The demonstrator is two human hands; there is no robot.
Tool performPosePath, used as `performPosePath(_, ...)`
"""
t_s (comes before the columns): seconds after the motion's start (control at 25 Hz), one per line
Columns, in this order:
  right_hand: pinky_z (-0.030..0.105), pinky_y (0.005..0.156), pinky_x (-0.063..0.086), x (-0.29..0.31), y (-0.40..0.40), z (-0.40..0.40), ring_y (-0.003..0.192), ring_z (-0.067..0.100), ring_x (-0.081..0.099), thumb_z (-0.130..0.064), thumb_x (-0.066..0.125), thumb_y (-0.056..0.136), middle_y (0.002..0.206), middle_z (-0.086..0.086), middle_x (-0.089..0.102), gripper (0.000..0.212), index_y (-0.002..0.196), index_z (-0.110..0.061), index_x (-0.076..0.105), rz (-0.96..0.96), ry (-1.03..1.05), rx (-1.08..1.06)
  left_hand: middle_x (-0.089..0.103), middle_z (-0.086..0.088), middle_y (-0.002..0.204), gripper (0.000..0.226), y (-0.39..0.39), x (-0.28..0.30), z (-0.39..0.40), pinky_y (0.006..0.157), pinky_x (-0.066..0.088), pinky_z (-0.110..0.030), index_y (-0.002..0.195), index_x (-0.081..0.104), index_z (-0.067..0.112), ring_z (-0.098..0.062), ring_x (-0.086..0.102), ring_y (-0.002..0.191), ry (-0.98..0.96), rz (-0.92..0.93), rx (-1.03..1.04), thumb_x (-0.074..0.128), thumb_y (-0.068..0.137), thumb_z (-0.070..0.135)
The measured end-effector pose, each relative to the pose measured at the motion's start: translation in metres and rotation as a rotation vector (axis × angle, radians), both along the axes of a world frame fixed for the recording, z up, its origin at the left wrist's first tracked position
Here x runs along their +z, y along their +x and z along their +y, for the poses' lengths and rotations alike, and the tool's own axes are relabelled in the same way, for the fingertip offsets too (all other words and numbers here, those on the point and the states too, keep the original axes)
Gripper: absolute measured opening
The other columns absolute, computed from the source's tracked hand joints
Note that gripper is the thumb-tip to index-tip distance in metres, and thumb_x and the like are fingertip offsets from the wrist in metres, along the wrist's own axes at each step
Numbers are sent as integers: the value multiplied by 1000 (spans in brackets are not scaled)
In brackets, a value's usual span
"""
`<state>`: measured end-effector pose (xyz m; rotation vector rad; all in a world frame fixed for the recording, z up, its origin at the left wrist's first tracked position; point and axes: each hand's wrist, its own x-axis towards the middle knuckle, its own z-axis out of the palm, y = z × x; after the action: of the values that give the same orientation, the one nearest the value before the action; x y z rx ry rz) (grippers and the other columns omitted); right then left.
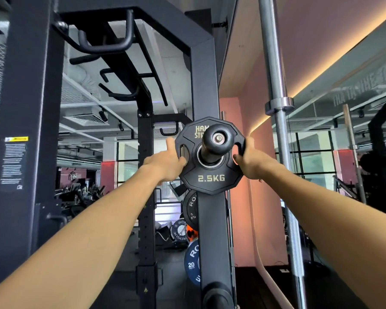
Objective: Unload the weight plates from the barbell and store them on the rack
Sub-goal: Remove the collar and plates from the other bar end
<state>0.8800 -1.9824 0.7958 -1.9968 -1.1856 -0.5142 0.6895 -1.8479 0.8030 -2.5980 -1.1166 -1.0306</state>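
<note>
Two hands grip one 2.5 kg plate (210,178) between them on the rack's storage peg (217,139). Left hand (165,162) fingers curl around its left edge; right hand (253,161) fingers curl around its right edge.

The 2.5 kg plate (210,172) sits on the rack peg (216,142), left hand (167,162) and right hand (253,162) gripping its sides.

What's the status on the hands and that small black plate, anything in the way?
Left hand and right hand grip black 2.5 kg plate by its edges. Plate threaded on black storage peg of rack upright. Nothing blocking.
</note>
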Motion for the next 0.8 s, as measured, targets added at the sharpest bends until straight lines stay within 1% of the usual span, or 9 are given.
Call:
performPosePath(0.04,51,87,48,-6,-2,-6,86,37,58,-37,32,99,90,15,60,35,125,-16,20,7,-19,7,61,-7,82,38,-6,-8,-1,64,41,-36,116,18,19,-26,58,66,-24,5,-19,28,98,50)
performPosePath(0.08,50,90,46,-14,-3,-13,94,38,58,-38,32,100,102,18,62,39,129,-14,22,13,-42,9,61,-8,91,40,-14,-17,-3,69,44,-39,113,22,20,-29,59,76,-56,9,-49,30,97,56)
performPosePath(0.16,47,93,43,-30,-5,-23,107,39,56,-39,38,98,122,21,59,44,130,-10,29,17,-90,4,58,-5,110,42,-28,-37,-7,80,47,-42,110,32,26,-30,58,96,-80,32,-107,40,91,62)
performPosePath(0.28,44,101,42,-63,-17,-44,122,35,51,-49,51,91,138,15,51,63,138,-10,33,42,-162,31,53,1,125,45,-54,-66,-28,89,45,-42,112,45,35,-24,53,113,-61,83,-115,53,81,66)
performPosePath(0.4,41,105,41,-93,-39,-67,127,29,48,-60,57,82,145,9,44,75,139,-15,39,9,-237,63,50,0,129,57,-83,-88,-55,95,44,-43,120,44,38,-23,52,117,-115,107,-86,58,74,70)
performPosePath(0.52,44,105,39,-107,-69,-86,126,27,49,-67,56,77,144,3,44,79,139,-22,39,-28,-286,121,49,0,133,65,-122,-103,-78,96,45,-45,123,43,38,-24,51,116,-141,95,-39,61,69,72)
performPosePath(0.64,46,106,36,-111,-112,-98,125,25,48,-68,57,76,143,0,43,74,136,-27,41,-58,-307,232,49,1,135,72,-176,-109,-107,96,43,-46,121,44,38,-23,50,120,-170,66,21,60,63,77)
performPosePath(0.72,46,107,36,-111,-146,-101,127,26,47,-66,59,77,145,0,43,75,138,-26,40,-57,-321,311,49,2,131,76,-216,-112,-125,96,43,-46,120,44,40,-23,50,119,-185,37,78,57,57,81)
performPosePath(0.8,45,107,37,-114,-180,-101,126,26,49,-64,61,77,142,0,47,73,137,-26,41,-53,-327,376,49,2,129,76,-256,-116,-140,96,43,-46,120,44,40,-24,50,119,-185,41,141,57,58,80)
